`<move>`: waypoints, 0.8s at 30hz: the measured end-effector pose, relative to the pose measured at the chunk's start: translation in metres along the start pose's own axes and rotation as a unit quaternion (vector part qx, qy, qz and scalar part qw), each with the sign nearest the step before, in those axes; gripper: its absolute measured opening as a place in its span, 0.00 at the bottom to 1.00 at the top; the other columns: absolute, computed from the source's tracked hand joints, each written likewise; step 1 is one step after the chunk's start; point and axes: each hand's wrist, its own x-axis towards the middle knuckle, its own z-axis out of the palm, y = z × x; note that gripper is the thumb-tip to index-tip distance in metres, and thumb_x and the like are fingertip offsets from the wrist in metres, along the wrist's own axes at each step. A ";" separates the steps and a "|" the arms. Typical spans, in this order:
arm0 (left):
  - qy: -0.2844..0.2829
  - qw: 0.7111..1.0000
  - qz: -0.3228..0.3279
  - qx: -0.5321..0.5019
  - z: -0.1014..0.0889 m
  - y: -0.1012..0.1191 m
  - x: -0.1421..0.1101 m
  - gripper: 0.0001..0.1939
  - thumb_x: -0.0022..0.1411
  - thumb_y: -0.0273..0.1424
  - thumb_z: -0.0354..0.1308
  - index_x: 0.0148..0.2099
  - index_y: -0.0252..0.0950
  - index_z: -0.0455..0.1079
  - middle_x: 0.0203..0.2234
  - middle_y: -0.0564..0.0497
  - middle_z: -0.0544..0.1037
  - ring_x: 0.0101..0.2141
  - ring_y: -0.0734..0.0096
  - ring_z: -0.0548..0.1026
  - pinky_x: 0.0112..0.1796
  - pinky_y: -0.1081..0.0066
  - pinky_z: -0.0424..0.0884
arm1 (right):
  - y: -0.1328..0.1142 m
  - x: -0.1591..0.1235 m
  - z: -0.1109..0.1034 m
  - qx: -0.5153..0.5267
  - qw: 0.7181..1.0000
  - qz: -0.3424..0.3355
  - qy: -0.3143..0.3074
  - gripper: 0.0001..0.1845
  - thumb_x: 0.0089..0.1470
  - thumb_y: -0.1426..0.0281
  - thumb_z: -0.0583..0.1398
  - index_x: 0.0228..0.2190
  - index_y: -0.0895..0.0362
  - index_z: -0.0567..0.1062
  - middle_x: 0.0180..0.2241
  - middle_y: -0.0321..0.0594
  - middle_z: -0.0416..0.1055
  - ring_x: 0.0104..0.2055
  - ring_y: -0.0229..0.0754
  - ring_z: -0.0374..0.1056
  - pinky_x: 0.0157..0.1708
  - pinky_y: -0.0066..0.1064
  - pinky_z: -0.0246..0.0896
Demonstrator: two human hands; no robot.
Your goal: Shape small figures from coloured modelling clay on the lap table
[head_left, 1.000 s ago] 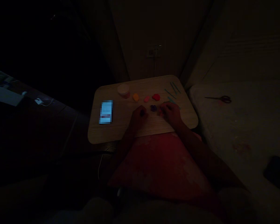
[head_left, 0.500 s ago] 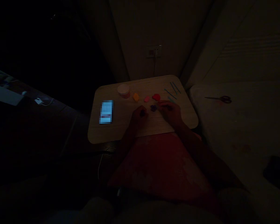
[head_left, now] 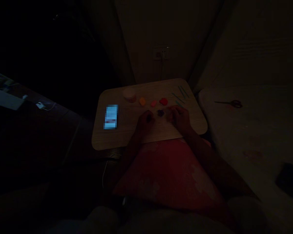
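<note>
The room is very dark. On a small wooden table [head_left: 127,136] my left hand [head_left: 145,119] rests with fingers curled, just left of a small purple lump [head_left: 160,112]. To the lump's right, my right hand [head_left: 179,117] lies with fingers bent, fingertips close to it. Whether either hand pinches anything is too dim to see. Behind them lie an orange lump [head_left: 142,101], a pink lump [head_left: 153,103] and a red lump [head_left: 163,101].
A lit phone [head_left: 111,117] lies on the table's left part. A small tub [head_left: 129,94] stands at the back, thin teal sticks [head_left: 182,92] at the back right. Scissors [head_left: 230,103] lie on the bed to the right. A red cushion [head_left: 168,172] covers my lap.
My right hand has shifted slightly nearer and toward the purple lump. The picture has grown a little darker. My left hand has stayed put.
</note>
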 end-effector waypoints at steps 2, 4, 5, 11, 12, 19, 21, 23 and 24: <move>0.002 1.000 0.004 0.001 0.000 0.000 0.000 0.08 0.54 0.22 0.57 0.31 0.38 0.62 0.26 0.57 0.66 0.29 0.73 0.64 0.33 0.72 0.61 | 0.000 0.001 -0.001 -0.023 1.000 -0.011 0.013 0.15 0.57 0.56 0.63 0.30 0.55 0.79 0.16 0.31 0.66 0.18 0.36 0.62 0.20 0.28 0.57; 0.002 1.000 0.005 0.001 0.000 -0.001 0.001 0.08 0.54 0.22 0.58 0.31 0.38 0.62 0.26 0.57 0.66 0.29 0.73 0.64 0.33 0.72 0.61 | 0.001 0.002 -0.001 -0.027 0.999 -0.015 0.014 0.14 0.55 0.58 0.64 0.28 0.55 0.79 0.16 0.31 0.65 0.18 0.35 0.61 0.20 0.27 0.56; 0.003 1.000 0.004 0.002 0.000 -0.001 0.001 0.08 0.54 0.22 0.58 0.31 0.38 0.62 0.26 0.57 0.66 0.29 0.73 0.64 0.33 0.72 0.61 | 0.002 0.003 -0.001 -0.022 1.000 -0.015 0.011 0.13 0.55 0.58 0.65 0.29 0.56 0.79 0.18 0.31 0.67 0.19 0.35 0.61 0.21 0.27 0.56; 0.002 1.000 0.009 -0.001 -0.001 0.000 0.000 0.07 0.54 0.22 0.57 0.31 0.38 0.62 0.26 0.57 0.67 0.29 0.73 0.65 0.33 0.72 0.62 | 0.007 0.006 0.001 0.052 0.998 -0.031 -0.012 0.22 0.53 0.54 0.67 0.45 0.53 0.81 0.33 0.40 0.80 0.29 0.41 0.74 0.32 0.35 0.71; 0.002 1.000 0.008 0.000 -0.001 0.000 0.000 0.07 0.54 0.23 0.57 0.31 0.38 0.62 0.26 0.57 0.67 0.30 0.73 0.65 0.33 0.72 0.62 | 0.007 0.006 0.000 0.055 0.998 -0.028 -0.014 0.22 0.53 0.53 0.67 0.45 0.53 0.81 0.34 0.42 0.81 0.29 0.42 0.75 0.33 0.36 0.73; 0.004 1.000 0.011 0.002 0.000 -0.003 0.001 0.07 0.54 0.23 0.57 0.32 0.38 0.62 0.26 0.57 0.66 0.29 0.73 0.64 0.33 0.72 0.61 | 0.006 0.003 0.002 0.065 0.998 0.002 -0.021 0.18 0.51 0.55 0.70 0.37 0.55 0.82 0.32 0.42 0.83 0.28 0.43 0.77 0.30 0.36 0.74; 0.004 1.000 0.016 -0.003 0.000 -0.004 0.001 0.07 0.55 0.24 0.57 0.32 0.38 0.62 0.26 0.57 0.66 0.29 0.73 0.64 0.33 0.72 0.61 | 0.006 0.002 0.003 0.056 0.998 0.002 -0.022 0.16 0.49 0.57 0.71 0.34 0.55 0.82 0.30 0.41 0.82 0.28 0.43 0.77 0.29 0.34 0.73; 0.001 1.000 0.013 0.000 0.000 -0.003 0.000 0.06 0.55 0.24 0.57 0.32 0.38 0.62 0.26 0.57 0.66 0.29 0.73 0.64 0.33 0.72 0.61 | 0.007 0.003 0.004 0.046 0.999 0.005 -0.018 0.16 0.46 0.57 0.72 0.31 0.55 0.81 0.27 0.40 0.81 0.27 0.43 0.76 0.29 0.34 0.72; 0.002 1.000 0.010 0.004 0.000 -0.002 0.000 0.06 0.55 0.24 0.57 0.32 0.38 0.62 0.26 0.57 0.66 0.29 0.73 0.64 0.33 0.72 0.61 | 0.008 0.003 0.005 0.042 0.999 0.005 -0.012 0.16 0.44 0.57 0.73 0.30 0.55 0.79 0.26 0.40 0.80 0.27 0.43 0.76 0.28 0.34 0.72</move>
